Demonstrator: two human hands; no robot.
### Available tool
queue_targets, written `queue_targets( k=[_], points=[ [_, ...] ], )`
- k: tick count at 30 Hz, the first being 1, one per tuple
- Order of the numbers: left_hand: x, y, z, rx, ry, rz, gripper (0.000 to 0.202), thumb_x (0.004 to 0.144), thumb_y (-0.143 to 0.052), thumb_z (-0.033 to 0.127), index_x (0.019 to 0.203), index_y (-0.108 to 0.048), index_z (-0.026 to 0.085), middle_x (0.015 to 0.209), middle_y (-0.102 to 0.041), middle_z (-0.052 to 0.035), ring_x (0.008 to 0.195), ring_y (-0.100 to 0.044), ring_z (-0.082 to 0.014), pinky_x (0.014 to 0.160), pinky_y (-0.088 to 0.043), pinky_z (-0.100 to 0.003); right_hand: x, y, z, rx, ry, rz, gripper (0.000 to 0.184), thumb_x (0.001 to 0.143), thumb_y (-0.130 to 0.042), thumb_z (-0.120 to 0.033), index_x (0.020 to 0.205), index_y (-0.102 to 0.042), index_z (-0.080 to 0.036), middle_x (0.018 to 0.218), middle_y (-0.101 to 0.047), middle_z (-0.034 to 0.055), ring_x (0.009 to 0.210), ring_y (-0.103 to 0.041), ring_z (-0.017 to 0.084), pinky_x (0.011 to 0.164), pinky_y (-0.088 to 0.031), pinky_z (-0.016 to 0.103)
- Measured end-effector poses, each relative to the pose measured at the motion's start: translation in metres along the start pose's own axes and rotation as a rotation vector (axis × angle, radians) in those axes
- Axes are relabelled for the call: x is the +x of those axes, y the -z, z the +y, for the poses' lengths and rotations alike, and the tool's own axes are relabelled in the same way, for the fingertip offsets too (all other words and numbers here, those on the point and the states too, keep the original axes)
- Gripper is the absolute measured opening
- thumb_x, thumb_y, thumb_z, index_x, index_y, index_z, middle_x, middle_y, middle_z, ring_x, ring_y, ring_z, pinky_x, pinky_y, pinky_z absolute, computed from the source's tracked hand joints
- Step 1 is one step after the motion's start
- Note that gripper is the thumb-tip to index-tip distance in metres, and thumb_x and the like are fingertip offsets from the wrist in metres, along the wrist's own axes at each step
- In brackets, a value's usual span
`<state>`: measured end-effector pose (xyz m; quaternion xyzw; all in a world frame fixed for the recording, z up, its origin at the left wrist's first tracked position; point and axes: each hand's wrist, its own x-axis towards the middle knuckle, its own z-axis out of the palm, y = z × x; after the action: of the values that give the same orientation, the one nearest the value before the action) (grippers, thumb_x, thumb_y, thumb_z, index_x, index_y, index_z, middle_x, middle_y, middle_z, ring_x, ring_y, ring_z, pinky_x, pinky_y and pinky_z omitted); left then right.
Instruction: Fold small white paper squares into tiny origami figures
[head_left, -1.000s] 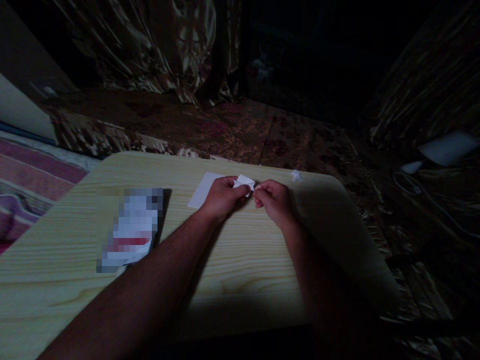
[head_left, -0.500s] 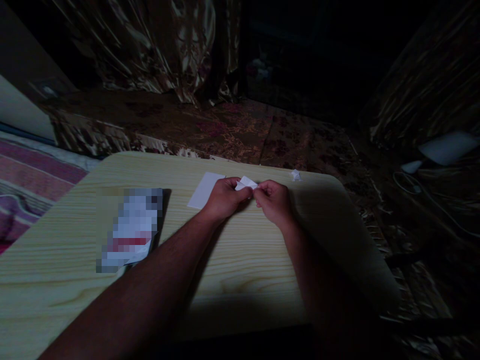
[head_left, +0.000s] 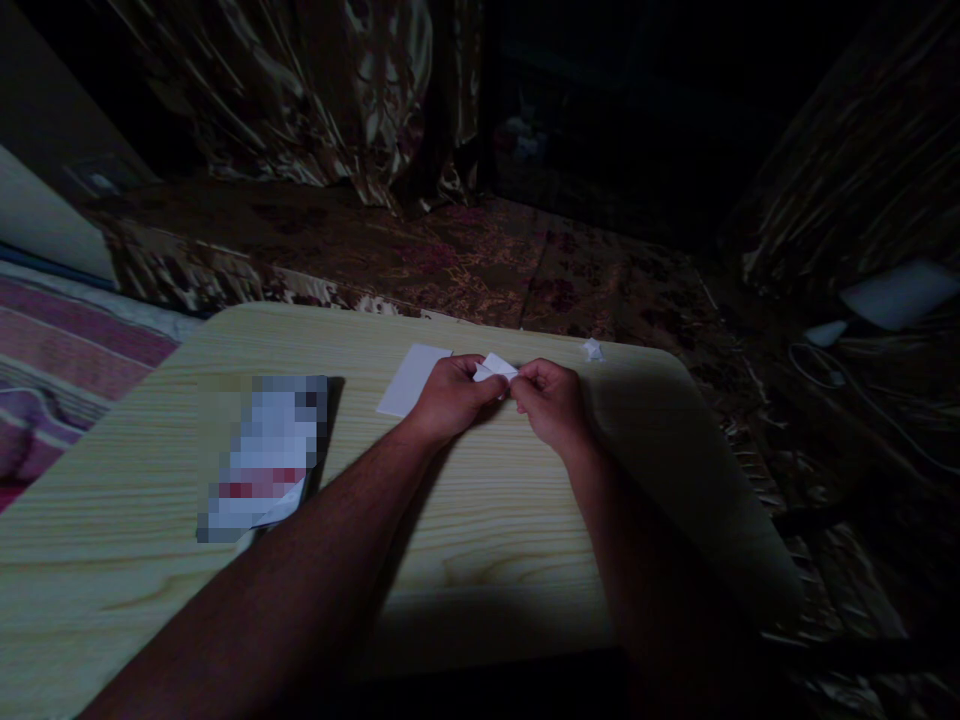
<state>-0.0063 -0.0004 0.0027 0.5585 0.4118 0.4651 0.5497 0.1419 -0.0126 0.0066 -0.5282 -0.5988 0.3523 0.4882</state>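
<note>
A small folded piece of white paper [head_left: 495, 367] is held between my two hands above the table's far half. My left hand [head_left: 454, 397] grips its left side, thumb on top and the other fingers mostly hidden underneath. At the paper's right corner, the fingertips of my right hand [head_left: 551, 398] are pinched together on it. Just left of my left hand lies a flat white sheet or stack of paper [head_left: 409, 378], partly covered by that hand. A small crumpled-looking or folded white paper piece [head_left: 593, 349] sits near the far edge, beyond my right hand.
The pale wood-grain table [head_left: 480, 560] has rounded corners. On its left lies a blurred-out packet or booklet [head_left: 274, 440], close to my left forearm. A striped cloth [head_left: 60, 340] is at the left, patterned curtains [head_left: 360, 100] behind, and a white object with a cable [head_left: 900, 295] at the right.
Both hands stay almost in place on the folded paper, whose upper flap looks slightly shifted. The whole view has moved very slightly.
</note>
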Motion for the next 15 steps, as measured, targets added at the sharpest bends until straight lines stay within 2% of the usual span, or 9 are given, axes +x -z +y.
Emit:
queue_targets(
  k=[10, 15],
  points=[
    [-0.0019, -0.0025, 0.0036, 0.011, 0.000, 0.040, 0.019, 0.068, -0.065, 0.031, 0.074, -0.063, 0.013, 0.057, -0.057, 0.0013, 0.046, -0.044, -0.0075, 0.045, -0.030, -0.021, 0.0004, 0.0004, -0.0012, -0.028, -0.019, 0.029, 0.011, 0.070, -0.056, -0.029, 0.068, -0.057, -0.018, 0.053, -0.055, -0.0035, 0.049, -0.050, 0.011, 0.047, -0.037, 0.022],
    [-0.0016, -0.0016, 0.0026, 0.000, -0.004, 0.037, 0.018, 0.068, -0.066, 0.030, 0.075, -0.062, 0.013, 0.058, -0.056, 0.0017, 0.047, -0.043, -0.0075, 0.046, -0.031, -0.021, 0.0009, 0.0006, -0.0013, 0.015, -0.031, -0.014, 0.011, 0.069, -0.058, -0.029, 0.070, -0.056, -0.018, 0.057, -0.057, -0.0034, 0.050, -0.051, 0.011, 0.048, -0.037, 0.021]
  ],
)
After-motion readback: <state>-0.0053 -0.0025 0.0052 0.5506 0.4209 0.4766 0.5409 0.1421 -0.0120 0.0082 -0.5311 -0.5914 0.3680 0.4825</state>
